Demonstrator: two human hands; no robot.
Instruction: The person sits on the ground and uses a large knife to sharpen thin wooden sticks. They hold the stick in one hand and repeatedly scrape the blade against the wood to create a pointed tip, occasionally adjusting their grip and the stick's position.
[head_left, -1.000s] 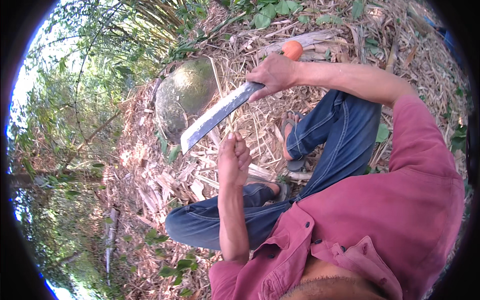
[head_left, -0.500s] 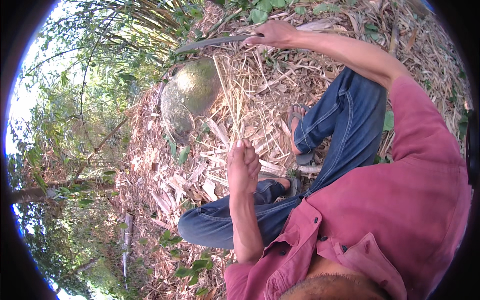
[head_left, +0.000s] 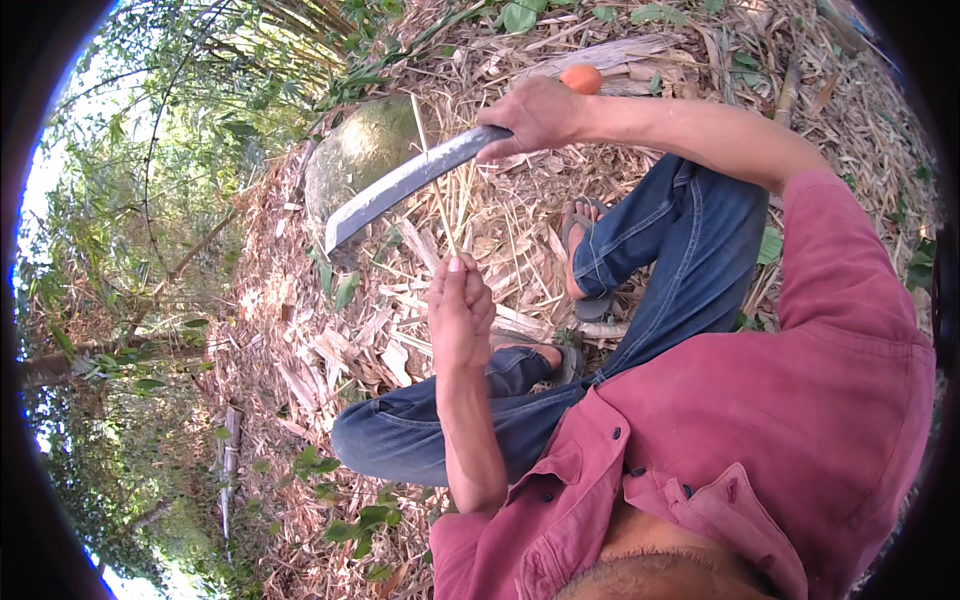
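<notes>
Head view: left hand (head_left: 461,312) pinched shut on the thin sticks (head_left: 447,225) at their near end, apparently keeping fingers clear of the blade. Right hand (head_left: 540,112), wrapped firmly round the machete (head_left: 385,195), angles it across the sticks beyond the left hand; contact, can't tell. Rounded rock (head_left: 335,170) behind.

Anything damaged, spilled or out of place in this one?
Nothing is plainly out of place. The blade in the right hand has pale, patchy marks along its side, though whether that is wear, residue or glare I cannot tell. The left hand holds a thin strip; the dry ground litter looks ordinary outdoors.
</notes>
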